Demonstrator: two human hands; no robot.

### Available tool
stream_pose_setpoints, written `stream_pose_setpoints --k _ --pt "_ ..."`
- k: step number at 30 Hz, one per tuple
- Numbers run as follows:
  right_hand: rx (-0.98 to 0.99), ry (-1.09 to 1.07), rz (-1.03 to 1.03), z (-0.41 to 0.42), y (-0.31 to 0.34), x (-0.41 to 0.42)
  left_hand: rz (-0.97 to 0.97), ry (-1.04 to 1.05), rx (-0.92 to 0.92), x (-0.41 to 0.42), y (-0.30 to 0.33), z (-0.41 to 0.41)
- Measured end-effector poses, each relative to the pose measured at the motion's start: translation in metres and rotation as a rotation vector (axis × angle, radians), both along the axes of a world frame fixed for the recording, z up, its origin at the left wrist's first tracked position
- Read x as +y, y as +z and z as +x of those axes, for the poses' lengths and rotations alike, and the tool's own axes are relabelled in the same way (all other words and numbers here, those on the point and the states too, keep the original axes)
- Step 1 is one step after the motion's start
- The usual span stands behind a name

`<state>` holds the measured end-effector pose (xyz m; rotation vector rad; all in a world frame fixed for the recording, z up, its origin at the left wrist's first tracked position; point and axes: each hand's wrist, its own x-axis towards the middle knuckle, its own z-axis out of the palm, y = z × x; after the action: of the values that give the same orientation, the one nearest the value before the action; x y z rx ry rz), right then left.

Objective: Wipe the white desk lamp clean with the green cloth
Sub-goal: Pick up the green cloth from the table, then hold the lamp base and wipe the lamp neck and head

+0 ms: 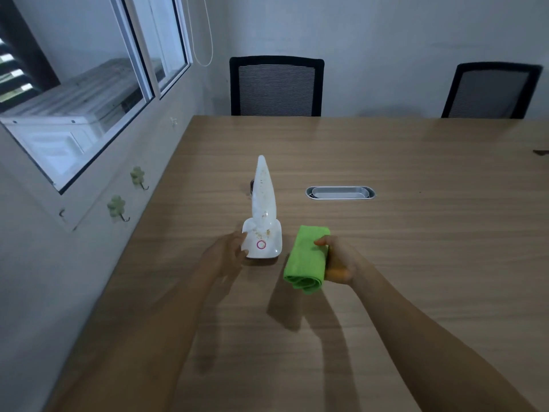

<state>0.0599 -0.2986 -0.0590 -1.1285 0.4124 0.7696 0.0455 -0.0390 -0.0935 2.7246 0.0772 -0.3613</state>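
The white desk lamp (263,215) stands on the wooden table (386,263), its folded head pointing up and away, with brownish specks on it and a pink ring on the base. My left hand (227,254) rests against the left side of the lamp's base, fingers apart. A folded green cloth (306,260) is held just right of the lamp, lifted slightly above the table. My right hand (338,261) grips the cloth from its right side, thumb on top.
A metal cable grommet (340,193) is set into the table beyond the cloth. Two black mesh chairs (276,86) (490,90) stand at the far edge. The wall with a window (83,93) and clover hooks (117,206) runs along the left.
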Motion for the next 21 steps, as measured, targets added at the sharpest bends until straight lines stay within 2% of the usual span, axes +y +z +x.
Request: stream_pose_setpoints --k 4,7,17,19,21 --pt "0.011 -0.077 0.171 0.003 -0.002 0.001 0.007 -0.039 -0.029 -0.004 -0.004 0.005" --pt "-0.002 -0.09 0.209 0.003 -0.002 0.004 -0.005 -0.057 -0.05 -0.004 -0.008 0.007" --pt "-0.056 -0.169 0.501 -0.005 -0.006 0.009 -0.077 0.032 -0.098 -0.008 -0.015 0.005" --pt "-0.098 -0.123 0.425 -0.004 0.007 0.011 -0.092 0.049 -0.105 -0.009 -0.017 0.005" --pt "-0.221 -0.058 0.152 0.002 0.023 0.015 -0.105 0.061 -0.11 -0.01 -0.016 0.004"
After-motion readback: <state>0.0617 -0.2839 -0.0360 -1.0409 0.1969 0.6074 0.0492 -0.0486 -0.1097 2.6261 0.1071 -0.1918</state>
